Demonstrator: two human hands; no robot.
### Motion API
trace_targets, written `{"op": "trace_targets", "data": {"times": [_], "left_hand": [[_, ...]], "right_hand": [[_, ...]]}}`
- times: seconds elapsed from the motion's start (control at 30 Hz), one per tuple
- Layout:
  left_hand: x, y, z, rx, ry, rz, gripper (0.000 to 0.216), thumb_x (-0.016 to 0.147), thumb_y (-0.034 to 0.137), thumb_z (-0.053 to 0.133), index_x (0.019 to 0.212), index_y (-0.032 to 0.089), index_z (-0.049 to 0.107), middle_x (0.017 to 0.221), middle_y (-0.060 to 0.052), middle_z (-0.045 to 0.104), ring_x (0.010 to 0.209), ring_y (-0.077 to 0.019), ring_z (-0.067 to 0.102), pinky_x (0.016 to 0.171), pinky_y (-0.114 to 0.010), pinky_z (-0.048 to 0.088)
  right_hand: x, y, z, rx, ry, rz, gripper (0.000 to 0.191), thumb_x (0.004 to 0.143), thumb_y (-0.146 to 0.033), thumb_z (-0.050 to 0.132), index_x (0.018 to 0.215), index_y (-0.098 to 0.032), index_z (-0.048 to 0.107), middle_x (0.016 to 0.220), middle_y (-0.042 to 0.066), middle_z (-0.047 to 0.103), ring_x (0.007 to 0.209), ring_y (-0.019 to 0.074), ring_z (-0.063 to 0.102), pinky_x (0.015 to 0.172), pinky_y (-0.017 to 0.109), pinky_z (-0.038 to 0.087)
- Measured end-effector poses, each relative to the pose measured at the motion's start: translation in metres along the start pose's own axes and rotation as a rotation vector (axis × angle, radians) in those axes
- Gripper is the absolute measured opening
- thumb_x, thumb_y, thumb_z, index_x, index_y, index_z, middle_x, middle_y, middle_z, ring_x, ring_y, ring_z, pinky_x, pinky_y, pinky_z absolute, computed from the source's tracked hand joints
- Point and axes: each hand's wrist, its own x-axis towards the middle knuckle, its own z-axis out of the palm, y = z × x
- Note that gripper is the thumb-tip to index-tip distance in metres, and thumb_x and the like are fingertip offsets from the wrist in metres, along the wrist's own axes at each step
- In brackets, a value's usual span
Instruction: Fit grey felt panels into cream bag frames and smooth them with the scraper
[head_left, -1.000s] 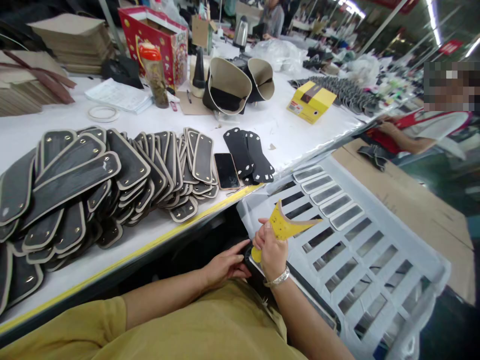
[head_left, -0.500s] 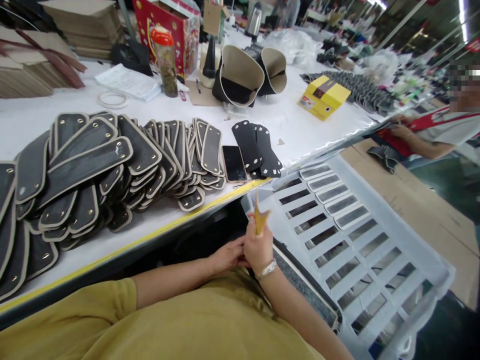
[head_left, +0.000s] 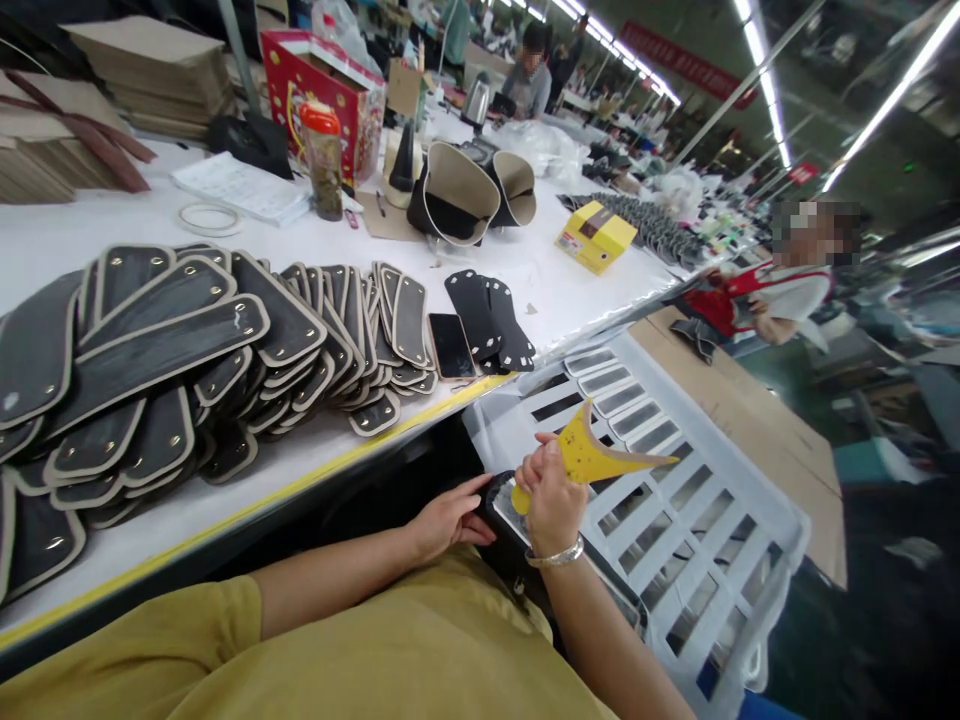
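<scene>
My right hand is closed around a yellow tool. The tool flares to a wide, curved-in edge with two pointed tips, facing right above a white slatted rack. My left hand is empty, fingers apart, its fingertips by the dark rim of an object below my right hand. I cannot tell whether they touch it. Small dark panels with pale edging lie in a row on the rack. A large heap of similar studded panels covers the left of the white table.
A phone and black cut pieces lie near the yellow-edged table front. Behind stand a red-lidded bottle, boot shafts and a yellow box. Cardboard lies beyond the rack; a person in a red apron is at right.
My right hand has moved right and away from my left, turning the yellow tool from edge-on to broad side. My left fingers have spread. The camera view has shifted.
</scene>
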Motion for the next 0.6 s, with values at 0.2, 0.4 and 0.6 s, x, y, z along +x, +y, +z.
{"op": "trace_targets", "data": {"times": [0.2, 0.4, 0.6], "left_hand": [[0.001, -0.001, 0.005, 0.065, -0.009, 0.047, 0.074, 0.078, 0.033, 0.059, 0.141, 0.016, 0.024, 0.072, -0.005, 0.066, 0.064, -0.0144, 0.063, 0.068, -0.028, 0.048], [0.009, -0.002, 0.008, 0.158, 0.061, 0.059, 0.074, 0.076, 0.033, 0.058, 0.139, 0.013, 0.026, 0.061, -0.004, 0.064, 0.057, -0.0155, 0.062, 0.062, -0.028, 0.049], [0.014, -0.001, 0.012, 0.149, 0.097, 0.035, 0.067, 0.077, 0.033, 0.053, 0.137, 0.016, 0.03, 0.061, -0.003, 0.064, 0.053, -0.0151, 0.062, 0.057, -0.027, 0.049]], "right_hand": [[-0.008, 0.013, 0.014, -0.033, -0.044, -0.005, 0.021, 0.085, -0.04, 0.049, 0.089, -0.02, 0.049, 0.052, -0.01, 0.031, 0.04, 0.0055, 0.028, 0.038, 0.019, 0.025], [0.009, 0.024, 0.007, -0.014, 0.038, 0.029, 0.022, 0.085, -0.041, 0.049, 0.09, -0.019, 0.049, 0.051, -0.011, 0.03, 0.039, 0.0051, 0.026, 0.037, 0.019, 0.025], [0.011, 0.03, 0.002, -0.032, -0.013, 0.083, 0.024, 0.084, -0.043, 0.049, 0.089, -0.02, 0.05, 0.052, -0.01, 0.03, 0.04, 0.0053, 0.029, 0.037, 0.019, 0.026]]}}
